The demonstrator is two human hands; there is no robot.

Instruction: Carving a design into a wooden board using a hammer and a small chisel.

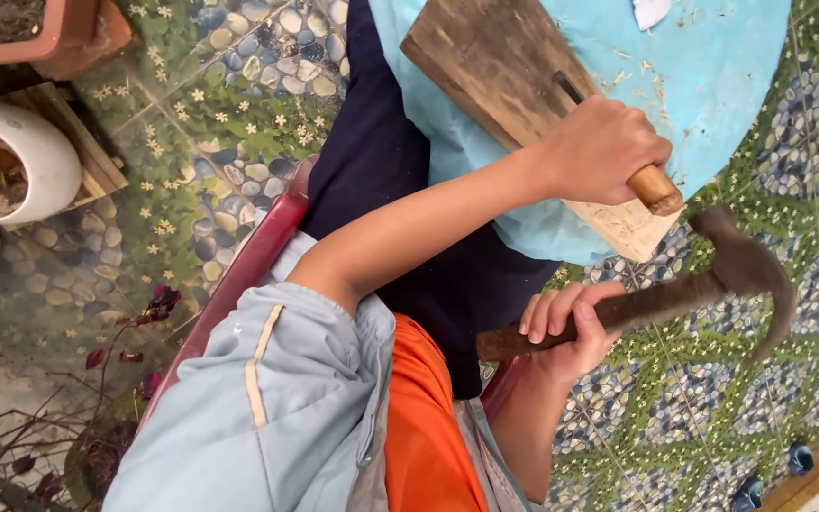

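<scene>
My left hand (599, 150) is closed round a chisel with a wooden handle (656, 188). Its dark metal blade (569, 87) rests on a worn wooden plank (495, 57). The plank lies on a light blue round table (722, 85) and sticks out over its edge. My right hand (566, 327) grips the rusty brown handle of a hammer. The dark hammer head (751, 275) is blurred and hangs just below the butt of the chisel handle, apart from it.
Wood chips lie scattered on the table. A red chair frame (248, 270) is beneath me. A white pot (11, 161) and a terracotta pot (21, 33) stand at the left, a dark-leaved plant (144, 313) at lower left, on a pebble-patterned tiled floor (694, 408).
</scene>
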